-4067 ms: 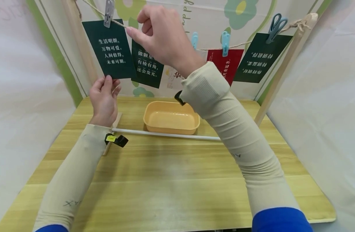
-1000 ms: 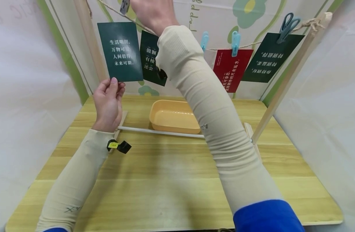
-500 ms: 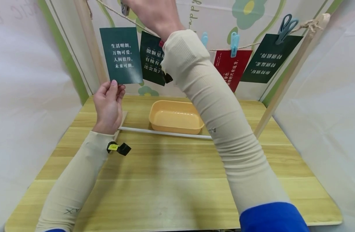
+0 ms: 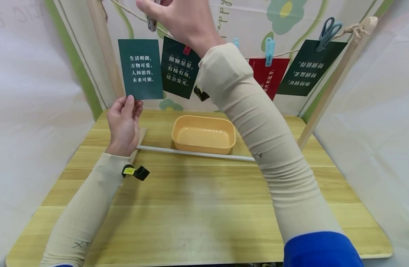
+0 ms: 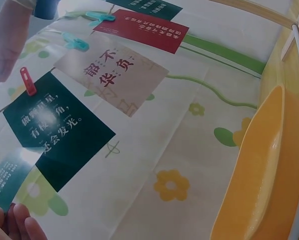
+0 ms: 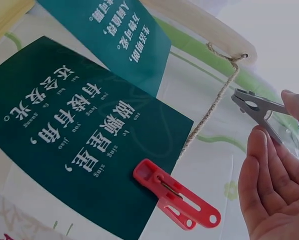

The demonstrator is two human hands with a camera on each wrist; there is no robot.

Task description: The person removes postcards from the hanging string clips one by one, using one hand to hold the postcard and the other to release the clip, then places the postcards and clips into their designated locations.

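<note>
Left fingers [image 4: 129, 105] pinch a card [image 4: 141, 68] below the rope [image 6: 217, 100], right fingers [image 6: 258, 155] a clip [image 6: 263, 102]; a loosened pinch could drop either.

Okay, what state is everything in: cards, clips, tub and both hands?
Teal card: unclipped, upright.
Left hand: pinching the teal card's lower edge.
Metal clip: gripping no card.
Right hand: holding the metal clip.
Red clip: closed on a dark green card.
Light blue clips: closed on the red card and pale card.
Blue-grey clip: closed on the rightmost card.
Orange tub: upright, uncovered.
</note>
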